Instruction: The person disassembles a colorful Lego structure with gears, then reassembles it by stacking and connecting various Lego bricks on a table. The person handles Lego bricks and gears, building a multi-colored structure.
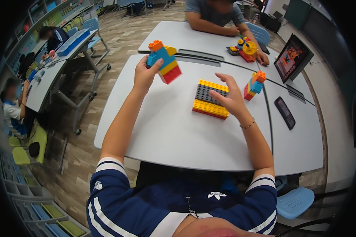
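Note:
Held up over the left part of the table, a toy brick stack [168, 65] in orange, blue, yellow and red is gripped in my left hand [145, 75], thumb across its side. My right hand [234, 100] is open, fingers apart, at the right side of a rectangular toy brick block [209, 105]. That block has yellow rows at both ends, a dark grey middle and red below; my fingers hide part of its right side, and I cannot tell whether they touch it. A similar, smaller-looking brick stack [252, 87] stands upright just beyond my right hand.
The white table [178, 138] carries a phone [284, 113] at right and a tablet [292, 59] on its far right. Across the table, a person's arm [209, 28] rests near a colourful brick model [247, 49]. Two others sit at a table [47, 81] on the left.

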The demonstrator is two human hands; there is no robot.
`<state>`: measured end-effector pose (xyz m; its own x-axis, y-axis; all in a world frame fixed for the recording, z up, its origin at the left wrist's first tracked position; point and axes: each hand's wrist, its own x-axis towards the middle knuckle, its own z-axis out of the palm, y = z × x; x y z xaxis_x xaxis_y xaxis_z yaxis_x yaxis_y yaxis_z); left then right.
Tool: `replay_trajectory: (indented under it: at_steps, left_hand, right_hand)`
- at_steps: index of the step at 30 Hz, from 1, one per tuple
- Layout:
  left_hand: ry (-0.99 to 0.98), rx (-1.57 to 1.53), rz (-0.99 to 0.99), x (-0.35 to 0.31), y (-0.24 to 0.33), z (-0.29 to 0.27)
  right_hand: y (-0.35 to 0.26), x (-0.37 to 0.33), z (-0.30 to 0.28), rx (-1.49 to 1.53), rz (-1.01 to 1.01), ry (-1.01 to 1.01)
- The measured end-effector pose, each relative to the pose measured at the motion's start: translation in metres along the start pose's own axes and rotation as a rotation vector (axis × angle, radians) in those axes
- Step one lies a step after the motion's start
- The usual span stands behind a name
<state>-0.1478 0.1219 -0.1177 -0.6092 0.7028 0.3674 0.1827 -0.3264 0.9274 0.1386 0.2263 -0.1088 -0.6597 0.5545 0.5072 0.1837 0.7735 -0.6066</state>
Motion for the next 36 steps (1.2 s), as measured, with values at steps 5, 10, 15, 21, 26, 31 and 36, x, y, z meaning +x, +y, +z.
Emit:
replay_trajectory:
  at_steps: [5, 10, 15, 21, 26, 31, 36]
  left_hand:
    - [-0.349, -0.185, -0.052, -0.032, 0.068, 0.056]
    - [-0.407, 0.093, 0.198, -0.035, 0.097, 0.055]
    - [-0.448, 0.288, 0.326, -0.028, 0.103, 0.036]
    - [-0.585, 0.618, 0.319, -0.023, 0.1, 0.027]
    - [-0.367, 0.217, 0.131, 0.012, 0.067, 0.001]
    - [-0.155, 0.794, 0.186, 0.065, 0.005, -0.055]
    - [-0.155, 1.216, 0.06, 0.072, -0.067, -0.092]
  right_hand:
    - [-0.055, 0.044, 0.002, 0.693, 0.122, 0.042]
    - [-0.076, 0.058, -0.006, 0.909, 0.185, -0.015]
    - [-0.076, 0.045, 0.006, 0.647, 0.129, -0.125]
    - [-0.069, 0.044, 0.014, 0.652, 0.152, -0.175]
    - [-0.067, 0.041, 0.014, 0.676, 0.178, -0.165]
    - [-0.066, 0.045, 0.007, 0.722, 0.277, -0.121]
    - [-0.065, 0.044, 0.005, 0.715, 0.3, -0.123]
